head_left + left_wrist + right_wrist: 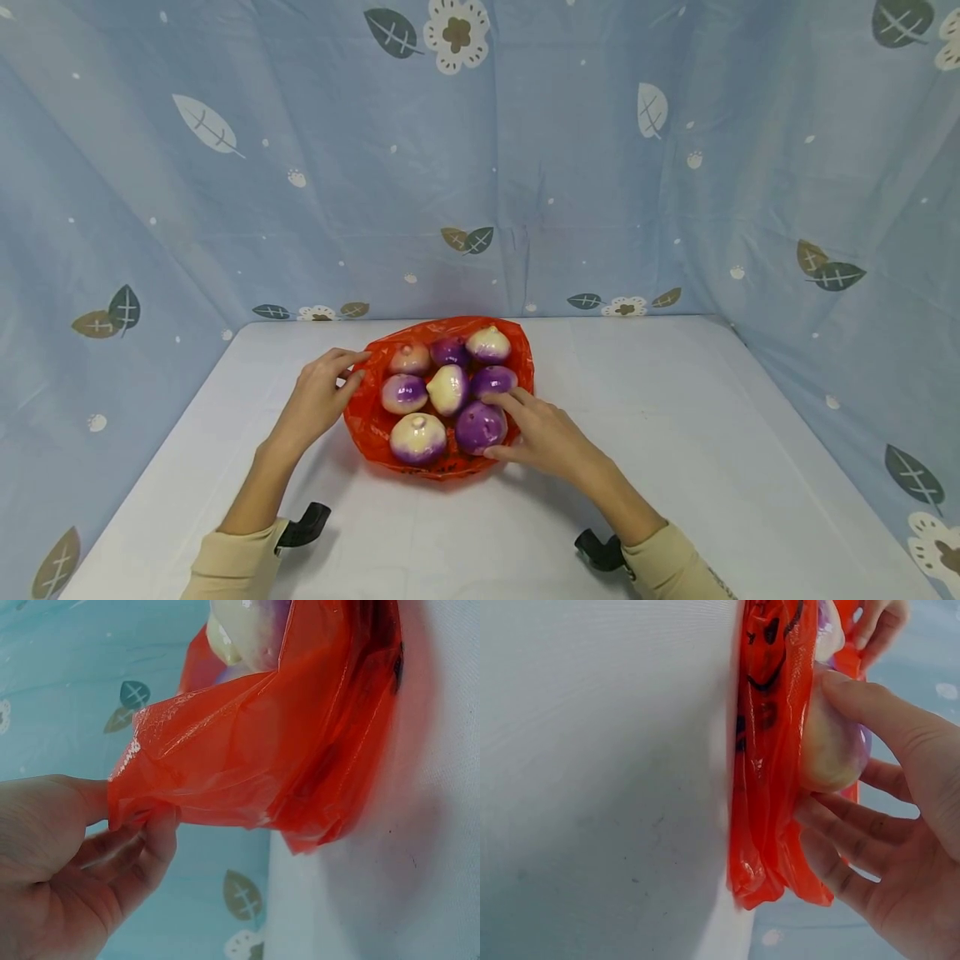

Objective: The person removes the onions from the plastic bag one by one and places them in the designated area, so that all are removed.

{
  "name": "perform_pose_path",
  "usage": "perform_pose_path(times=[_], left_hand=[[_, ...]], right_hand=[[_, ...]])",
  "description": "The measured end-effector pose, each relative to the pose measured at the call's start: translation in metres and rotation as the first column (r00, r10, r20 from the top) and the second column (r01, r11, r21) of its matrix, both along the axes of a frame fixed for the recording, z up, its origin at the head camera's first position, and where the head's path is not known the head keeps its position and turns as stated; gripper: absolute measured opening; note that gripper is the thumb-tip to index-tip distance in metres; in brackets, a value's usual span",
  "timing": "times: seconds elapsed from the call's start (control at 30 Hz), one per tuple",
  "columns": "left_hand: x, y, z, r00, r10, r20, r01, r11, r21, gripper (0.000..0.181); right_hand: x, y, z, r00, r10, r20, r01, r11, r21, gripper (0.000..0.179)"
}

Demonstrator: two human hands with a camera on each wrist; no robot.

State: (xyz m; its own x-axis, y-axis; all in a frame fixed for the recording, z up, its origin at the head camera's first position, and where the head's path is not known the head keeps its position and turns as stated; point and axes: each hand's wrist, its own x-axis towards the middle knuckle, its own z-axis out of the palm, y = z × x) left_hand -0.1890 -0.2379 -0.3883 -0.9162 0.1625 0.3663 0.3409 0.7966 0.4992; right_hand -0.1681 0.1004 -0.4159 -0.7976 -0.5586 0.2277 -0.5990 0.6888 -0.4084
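A red plastic bag lies spread on the table with its mouth up, and several glossy purple-and-white turnips sit in it. With thumb and fingers my left hand pinches the bag's left rim, drawing out a fold of red film in the left wrist view. My right hand holds the purple turnip at the front right of the bag. In the right wrist view its thumb and fingers span the pale side of that turnip. Just left of it sits a white-topped turnip.
The white table ends at a blue patterned curtain at the back and sides. More turnips, such as a pale one, fill the rear of the bag. A black wrist mount juts from the left sleeve.
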Motion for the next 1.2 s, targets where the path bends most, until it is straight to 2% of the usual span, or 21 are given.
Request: perform_pose_path(times=[0.4, 0.77, 1.0, 1.2], left_hand=[[0.000, 0.002, 0.000, 1.000, -0.007, 0.008, 0.007, 1.000, 0.000, 0.031], [-0.001, 0.002, 0.000, 1.000, -0.010, 0.016, 0.010, 1.000, -0.002, 0.032], [0.000, 0.002, 0.000, 1.000, -0.010, -0.014, 0.010, 1.000, -0.012, 0.031], [0.001, 0.003, 0.001, 1.000, -0.006, 0.002, 0.006, 1.000, 0.001, 0.031]], right_hand=[[-0.001, 0.009, 0.002, 1.000, 0.015, 0.015, -0.014, 0.998, -0.057, 0.071], [-0.002, 0.016, 0.009, 0.997, -0.045, 0.069, 0.050, 0.996, -0.070, 0.072], [-0.003, 0.022, 0.013, 0.996, -0.046, 0.081, 0.056, 0.990, -0.126, 0.069], [-0.005, 0.029, 0.017, 0.992, -0.037, 0.125, 0.059, 0.982, -0.181, 0.069]])
